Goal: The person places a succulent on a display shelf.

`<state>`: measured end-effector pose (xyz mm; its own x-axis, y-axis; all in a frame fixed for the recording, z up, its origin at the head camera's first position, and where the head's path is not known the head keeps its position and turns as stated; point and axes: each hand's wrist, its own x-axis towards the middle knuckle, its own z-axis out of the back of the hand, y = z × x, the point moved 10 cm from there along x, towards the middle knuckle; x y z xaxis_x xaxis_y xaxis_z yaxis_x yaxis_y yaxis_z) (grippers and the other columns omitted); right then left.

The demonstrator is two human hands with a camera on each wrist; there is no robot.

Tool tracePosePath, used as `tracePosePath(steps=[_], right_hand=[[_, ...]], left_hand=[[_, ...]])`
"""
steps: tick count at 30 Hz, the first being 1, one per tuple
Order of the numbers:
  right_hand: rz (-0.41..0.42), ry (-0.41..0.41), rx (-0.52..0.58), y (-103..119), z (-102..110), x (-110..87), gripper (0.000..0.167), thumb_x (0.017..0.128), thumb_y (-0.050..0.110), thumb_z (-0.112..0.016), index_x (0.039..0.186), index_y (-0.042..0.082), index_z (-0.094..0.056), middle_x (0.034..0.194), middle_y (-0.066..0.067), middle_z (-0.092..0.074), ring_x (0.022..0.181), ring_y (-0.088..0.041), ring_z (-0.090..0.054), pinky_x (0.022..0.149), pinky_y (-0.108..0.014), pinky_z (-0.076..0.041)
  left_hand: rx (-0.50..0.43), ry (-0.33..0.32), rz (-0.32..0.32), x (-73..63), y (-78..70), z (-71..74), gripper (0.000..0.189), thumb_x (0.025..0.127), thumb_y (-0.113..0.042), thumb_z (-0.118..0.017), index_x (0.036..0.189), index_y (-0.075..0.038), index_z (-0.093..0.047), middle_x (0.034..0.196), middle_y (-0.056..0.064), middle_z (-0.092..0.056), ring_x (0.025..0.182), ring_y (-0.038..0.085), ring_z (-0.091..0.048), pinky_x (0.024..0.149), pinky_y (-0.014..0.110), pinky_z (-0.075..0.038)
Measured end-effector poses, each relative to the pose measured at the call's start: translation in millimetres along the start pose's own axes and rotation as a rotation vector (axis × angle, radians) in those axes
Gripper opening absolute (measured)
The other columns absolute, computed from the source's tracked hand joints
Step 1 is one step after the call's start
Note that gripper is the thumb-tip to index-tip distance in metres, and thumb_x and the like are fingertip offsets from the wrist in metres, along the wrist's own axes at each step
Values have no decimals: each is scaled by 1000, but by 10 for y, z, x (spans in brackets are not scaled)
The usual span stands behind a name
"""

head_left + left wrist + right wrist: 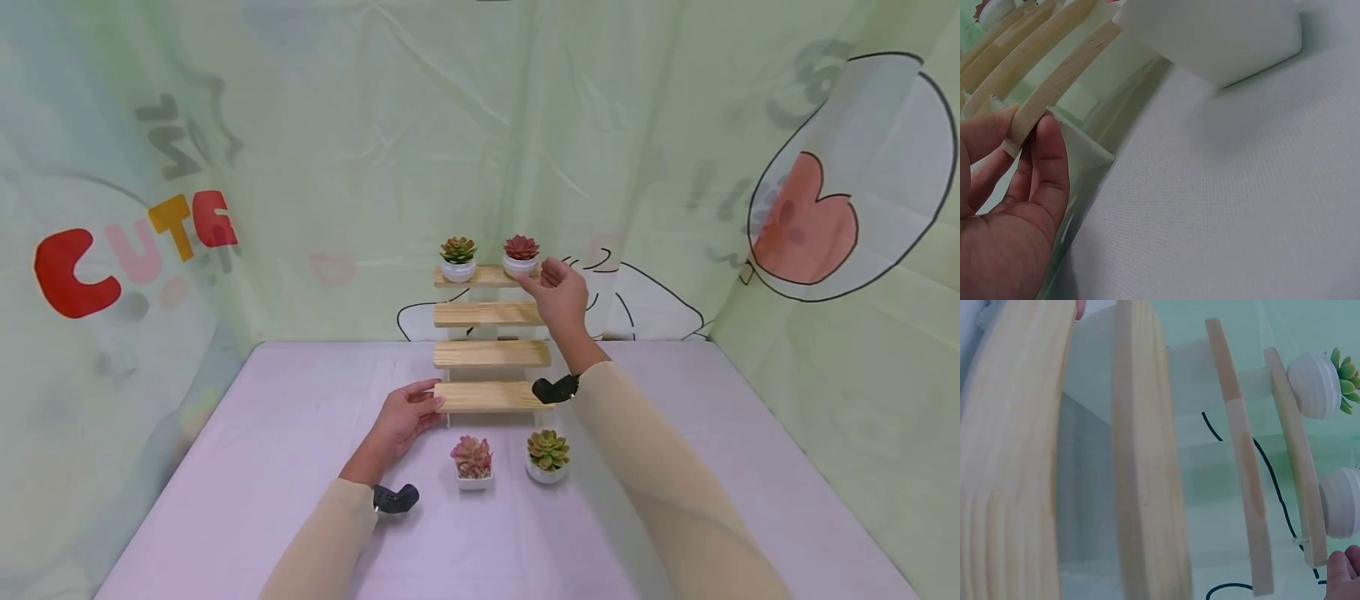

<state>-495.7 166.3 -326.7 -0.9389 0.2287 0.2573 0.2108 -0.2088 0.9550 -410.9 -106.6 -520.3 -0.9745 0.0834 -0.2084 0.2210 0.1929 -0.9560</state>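
Observation:
A tiered stand with wooden boards (492, 354) stands on the table. My left hand (405, 419) pinches the left end of its lowest board (1054, 81), thumb above and fingers below. On the top board (1300, 456) sit two potted artificial succulents: a green one (458, 258) on the left and a red one (521, 255) on the right. My right hand (564, 298) is beside the red one's white pot (1340, 503), thumb near its base and fingers loosely bent, its fingertips (1337, 569) right by the pot.
In front of the stand are a pink succulent (472, 462) in a square white pot and a green succulent (548, 456) in a round one. A pale cloth covers the table (315, 433). Printed curtains (360, 167) hang behind and at both sides.

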Motion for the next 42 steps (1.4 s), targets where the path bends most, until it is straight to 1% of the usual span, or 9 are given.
tracePosePath(steps=[4,11,17,22,28,34,36,37,42], right_hand=[[24,-5,54,-38,97,-99,65,90,21,-81,144,-1,-54,146,-20,-58,137,-28,-56,116,-38,-47],[37,-7,70,-135,267,-287,60,90,19,-81,141,-1,-57,143,-20,-61,133,-30,-59,112,-35,-50],[20,17,60,-284,423,-455,55,90,21,-80,139,2,-61,138,-15,-65,130,-25,-62,101,-22,-55],[10,54,28,-433,532,-596,57,91,25,-80,140,5,-61,140,-12,-64,131,-24,-61,96,-16,-55],[36,97,-69,-538,735,-741,57,91,32,-79,140,9,-62,142,-12,-63,132,-26,-60,94,-12,-54],[56,130,-187,-644,986,-877,58,90,39,-78,138,9,-62,142,-12,-63,133,-27,-59,98,-8,-50],[50,131,-230,-698,1065,-915,58,90,40,-78,138,10,-63,142,-11,-63,134,-27,-58,102,-12,-50],[46,129,-260,-721,1104,-937,59,90,42,-78,139,11,-62,142,-10,-63,134,-28,-58,104,-16,-50],[18,99,-351,-864,1284,-1039,63,90,46,-77,141,12,-61,145,-9,-61,139,-31,-53,115,-44,-47]], left_hand=[[-12,5,-20,-10,-19,-14,48,95,4,-66,142,2,-56,109,13,-65,89,16,-69,80,30,-64],[-7,-3,-5,-29,-21,-8,48,96,3,-66,143,1,-57,111,13,-64,90,17,-69,82,31,-64],[-13,1,-4,-23,-27,-2,49,95,3,-67,143,1,-56,113,14,-64,92,17,-69,84,33,-64],[-14,-7,1,-13,-29,18,49,95,2,-68,143,0,-57,113,14,-65,91,17,-70,84,32,-64],[-20,-12,-1,12,-21,16,48,95,2,-68,142,-1,-58,111,12,-65,89,16,-69,79,28,-64],[-11,-11,9,9,-11,14,48,95,0,-69,142,-1,-58,113,14,-65,91,17,-70,81,30,-64],[-13,-11,12,2,-13,12,48,95,1,-68,142,-2,-58,113,13,-64,91,17,-70,81,30,-64],[-15,-9,9,-1,-14,8,48,95,1,-68,142,-1,-57,112,13,-64,91,17,-70,80,30,-64],[-25,-8,11,-5,-5,-6,48,95,4,-67,142,0,-58,108,11,-64,88,16,-70,78,28,-64]])
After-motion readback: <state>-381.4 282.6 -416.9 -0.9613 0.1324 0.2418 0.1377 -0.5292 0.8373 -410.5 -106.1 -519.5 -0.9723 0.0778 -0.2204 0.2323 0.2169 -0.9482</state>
